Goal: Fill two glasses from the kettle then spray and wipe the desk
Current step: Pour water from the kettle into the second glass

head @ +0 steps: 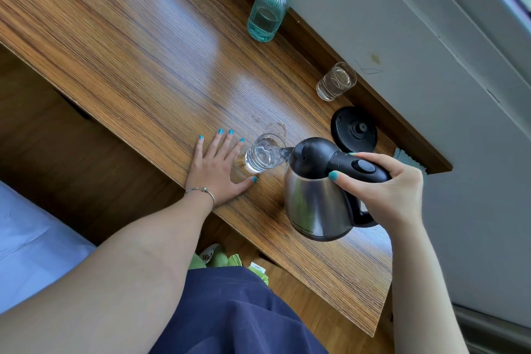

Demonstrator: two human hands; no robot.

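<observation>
My right hand [388, 190] grips the black handle of a steel kettle [316, 204], which is tilted with its spout over a clear glass [263, 154]. Water runs from the spout into this glass. My left hand [217, 165] lies flat on the wooden desk [143, 46] just left of the glass, fingers spread, holding nothing. A second glass [335, 82] with water in it stands near the desk's far edge. A teal spray bottle [267, 13] stands upright further along that edge.
The kettle's round black base [354, 129] sits on the desk between the two glasses. A grey cloth corner [406, 159] shows behind my right hand. A wall [431, 66] borders the desk's far side. Small water marks [275, 126] lie near the glass being filled.
</observation>
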